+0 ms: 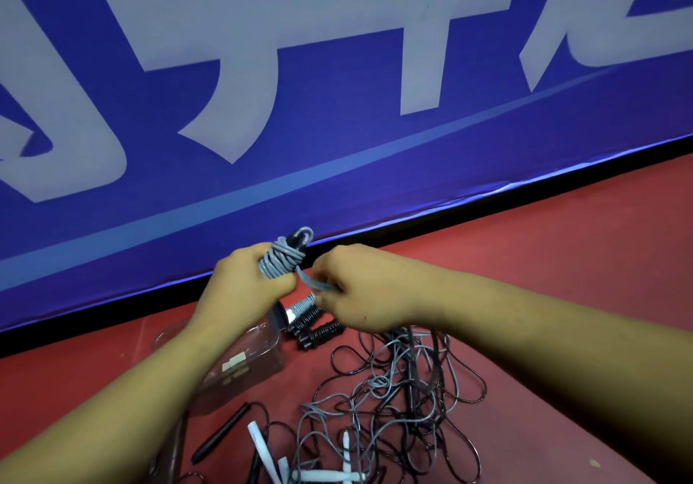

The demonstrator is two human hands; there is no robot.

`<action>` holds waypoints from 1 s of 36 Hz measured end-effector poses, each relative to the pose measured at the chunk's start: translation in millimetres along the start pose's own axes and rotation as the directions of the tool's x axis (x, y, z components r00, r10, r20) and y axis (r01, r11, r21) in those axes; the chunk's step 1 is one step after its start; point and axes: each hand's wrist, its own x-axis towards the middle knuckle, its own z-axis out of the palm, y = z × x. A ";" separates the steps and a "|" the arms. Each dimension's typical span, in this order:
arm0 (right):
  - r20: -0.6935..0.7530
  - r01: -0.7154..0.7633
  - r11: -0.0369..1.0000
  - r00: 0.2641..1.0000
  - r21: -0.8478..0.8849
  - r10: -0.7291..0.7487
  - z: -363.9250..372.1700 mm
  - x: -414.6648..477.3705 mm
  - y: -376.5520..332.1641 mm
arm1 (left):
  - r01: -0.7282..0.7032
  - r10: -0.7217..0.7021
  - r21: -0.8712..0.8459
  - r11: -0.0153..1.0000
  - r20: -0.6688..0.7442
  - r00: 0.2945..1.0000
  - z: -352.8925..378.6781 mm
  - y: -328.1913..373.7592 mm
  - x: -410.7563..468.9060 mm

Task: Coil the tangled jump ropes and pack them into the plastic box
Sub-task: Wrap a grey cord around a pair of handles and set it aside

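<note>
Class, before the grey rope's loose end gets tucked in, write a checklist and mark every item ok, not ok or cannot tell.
1. The left hand grips the grey coil: ok.
2. The right hand pinches the loose end: ok.
3. The loose end is tucked in: not ok.
4. The plastic box has room: cannot tell.
5. The other ropes on the floor are untangled: not ok.

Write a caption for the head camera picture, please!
Left hand grips a coiled grey jump rope; right hand pinches its loose end near the clear plastic box.
</note>
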 end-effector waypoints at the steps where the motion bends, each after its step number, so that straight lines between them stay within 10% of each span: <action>1: 0.023 0.007 0.999 1.000 -0.035 -0.006 -0.4 -0.5 2.4 | -0.005 0.002 0.072 0.997 0.045 0.999 1.1 -2.8 -0.5; 7: -0.089 0.018 0.982 0.995 -0.189 -0.036 -9.3 2.9 25.3 | -0.234 0.086 0.372 0.898 0.374 0.924 8.4 -4.2 -2.4; 12: -0.064 0.039 0.999 0.997 0.038 -0.037 -15.8 4.6 45.7 | -0.500 0.325 0.150 0.853 0.597 0.733 8.0 29.5 -22.8; 18: -0.075 -0.007 0.901 0.996 0.433 0.043 -15.6 2.9 60.6 | -0.110 0.281 -0.403 0.909 0.393 0.876 2.5 47.1 -32.3; 30: 0.148 -0.189 0.750 0.981 0.634 0.122 -6.0 -2.8 66.7 | 0.235 -0.021 -0.751 0.617 0.283 0.959 9.7 41.7 -18.9; 36: 0.090 -0.210 0.792 0.977 0.574 0.194 -8.4 -3.7 52.6 | 0.276 -0.129 -0.664 0.695 0.262 0.956 7.2 32.7 -12.9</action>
